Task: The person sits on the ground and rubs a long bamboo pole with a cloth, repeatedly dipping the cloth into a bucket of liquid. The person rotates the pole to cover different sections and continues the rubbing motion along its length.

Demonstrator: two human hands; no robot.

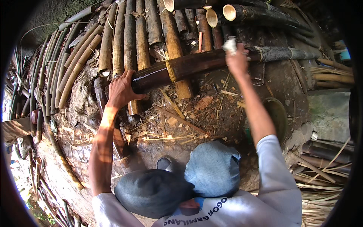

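A thick, dark, wet-looking bamboo pole [204, 64] lies crosswise in front of me, with a yellowish band around it left of its middle. My left hand [123, 89] grips its left end, fingers over the top and thumb below. Farther right, my right hand [238, 62] is closed on a crumpled white wad [230, 44], perhaps cloth, at the pole's upper side. Motion smears this hand, so I cannot tell whether the wad touches the pole. Beneath the pole runs a lighter bamboo piece [184, 87].
Several bamboo poles [129, 36] lie side by side beyond, and more [75, 72] stand at left. Cut poles [229, 13] are stacked at the far right. Shavings and a dry leaf [204, 102] litter the ground. A round container [275, 117] sits behind my right forearm; split strips [321, 204] lie lower right.
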